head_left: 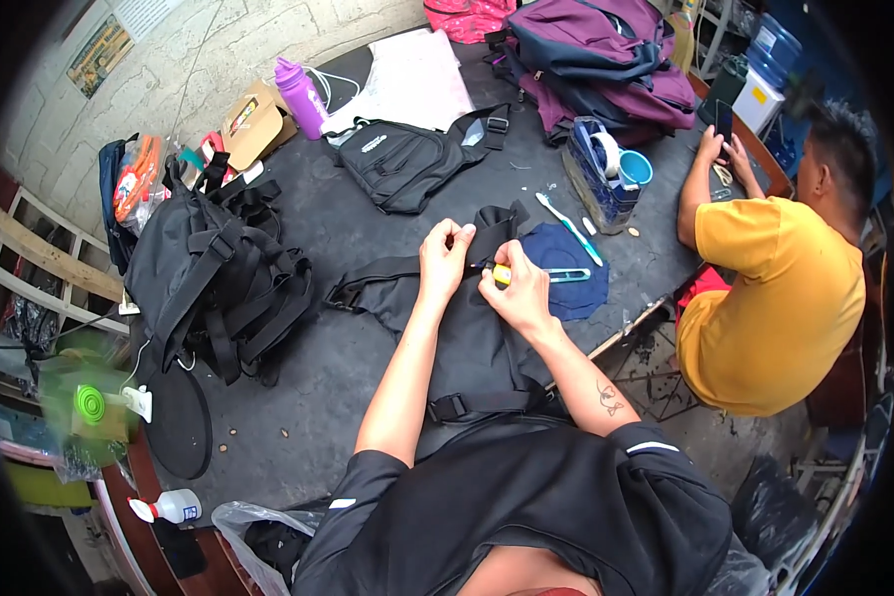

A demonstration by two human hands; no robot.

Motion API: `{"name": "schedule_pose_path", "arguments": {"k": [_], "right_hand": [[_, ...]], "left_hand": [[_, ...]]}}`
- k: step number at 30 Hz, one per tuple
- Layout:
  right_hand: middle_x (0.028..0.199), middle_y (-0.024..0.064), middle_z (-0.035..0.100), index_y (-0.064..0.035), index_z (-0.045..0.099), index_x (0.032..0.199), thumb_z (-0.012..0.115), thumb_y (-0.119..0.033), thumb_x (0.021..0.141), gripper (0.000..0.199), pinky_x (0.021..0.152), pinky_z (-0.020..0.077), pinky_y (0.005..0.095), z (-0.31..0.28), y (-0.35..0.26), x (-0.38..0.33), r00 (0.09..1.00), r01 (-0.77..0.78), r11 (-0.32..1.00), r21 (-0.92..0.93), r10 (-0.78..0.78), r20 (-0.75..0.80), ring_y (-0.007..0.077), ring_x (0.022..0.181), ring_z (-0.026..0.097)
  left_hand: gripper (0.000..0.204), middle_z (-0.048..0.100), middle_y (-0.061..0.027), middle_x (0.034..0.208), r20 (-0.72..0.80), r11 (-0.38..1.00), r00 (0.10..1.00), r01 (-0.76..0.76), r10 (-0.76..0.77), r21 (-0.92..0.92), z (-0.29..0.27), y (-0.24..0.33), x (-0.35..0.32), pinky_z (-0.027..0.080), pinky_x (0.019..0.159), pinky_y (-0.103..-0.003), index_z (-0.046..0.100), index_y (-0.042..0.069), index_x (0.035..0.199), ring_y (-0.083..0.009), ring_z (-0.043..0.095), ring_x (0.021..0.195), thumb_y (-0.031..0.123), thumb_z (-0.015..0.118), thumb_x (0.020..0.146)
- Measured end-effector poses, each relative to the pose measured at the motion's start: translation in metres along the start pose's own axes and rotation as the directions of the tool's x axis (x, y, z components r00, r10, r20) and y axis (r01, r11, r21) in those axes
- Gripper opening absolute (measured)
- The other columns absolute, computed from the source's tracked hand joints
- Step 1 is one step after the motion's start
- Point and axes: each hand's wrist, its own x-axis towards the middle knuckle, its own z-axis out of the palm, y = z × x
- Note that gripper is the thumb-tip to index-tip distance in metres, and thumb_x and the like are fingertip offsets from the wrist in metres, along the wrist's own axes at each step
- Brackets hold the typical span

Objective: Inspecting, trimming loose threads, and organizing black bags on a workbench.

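On the dark worktable [368,238], a black bag [467,338] lies flat in front of the person, its upper strap [492,233] pinched by the fingers of the left hand [445,260]. Right hand [519,293] — fingers clenched around a yellow-handled cutter [504,275] — rests on the bag just beside the left, touching a blue fabric piece [576,283]. Well apart, a seated co-worker in a yellow shirt [775,298] holds a phone [723,119]; a black backpack [219,278] lies at left.

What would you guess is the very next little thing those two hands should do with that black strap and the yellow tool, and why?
Probably draw the yellow-handled cutter a short way along the black strap. The left hand pinches the strap taut over the black bag piece, and the right hand already has the tool's tip against it. The blade itself is too small to make out.
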Motion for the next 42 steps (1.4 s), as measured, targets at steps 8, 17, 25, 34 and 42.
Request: {"name": "schedule_pose_path", "arguments": {"k": [8,17,25,34,42], "right_hand": [[0.076,0.0128,0.06,-0.0059,0.047,0.092,0.068,-0.017,0.075,0.03,0.062,0.0496,0.0413,-0.003,0.015,0.008,0.993,-0.1,0.995,-0.031,0.097,-0.068,0.0342,0.071,0.064],[0.078,0.0136,0.062,-0.0065,0.045,0.096,0.068,-0.024,0.077,0.035,0.067,0.0494,0.0426,-0.007,0.045,0.021,0.954,-0.301,0.954,0.021,0.3,0.012,0.0346,0.075,0.065],[0.075,0.012,0.059,-0.0067,0.044,0.095,0.069,-0.021,0.075,0.035,0.066,0.0493,0.0394,-0.006,0.029,0.014,0.982,-0.188,0.982,-0.004,0.188,0.036,0.0305,0.07,0.063],[0.08,0.0129,0.061,-0.007,0.046,0.096,0.068,-0.022,0.075,0.035,0.065,0.0499,0.0417,-0.011,0.022,0.013,0.983,-0.175,0.984,-0.022,0.176,0.052,0.0343,0.071,0.064],[0.076,0.0127,0.061,-0.0066,0.045,0.098,0.069,-0.025,0.077,0.037,0.064,0.0488,0.0427,-0.013,0.021,0.016,0.976,-0.214,0.976,-0.033,0.216,0.038,0.0345,0.069,0.064]], "left_hand": [[0.039,0.039,0.0032,0.061,-0.021,1.0,1.0,-0.018,0.018,0.013,0.001,-0.005,-0.001,0.031,0.053,-0.026,0.042,0.004,0.068,-0.0059,0.034,0.06,0.023,0.064,0.092],[0.04,0.036,0.0046,0.062,-0.003,1.0,1.0,-0.011,0.011,0.016,0.0,-0.002,0.0,0.03,0.055,-0.025,0.039,0.005,0.068,-0.0053,0.033,0.063,0.024,0.063,0.094],[0.039,0.039,-0.0012,0.058,-0.021,0.999,0.999,-0.029,0.03,0.021,-0.001,0.0,0.0,0.033,0.053,-0.028,0.043,0.002,0.068,-0.0081,0.035,0.059,0.025,0.065,0.091],[0.041,0.038,0.005,0.061,-0.01,1.0,1.0,0.01,-0.01,0.024,-0.002,0.0,0.0,0.03,0.054,-0.025,0.041,0.004,0.067,-0.0049,0.033,0.062,0.026,0.065,0.092],[0.044,0.062,-0.0114,0.072,0.087,0.997,0.996,-0.03,0.024,0.07,-0.02,0.0,0.007,0.046,0.066,-0.032,0.062,0.0,0.08,-0.0193,0.06,0.069,0.037,0.051,0.098]]}}
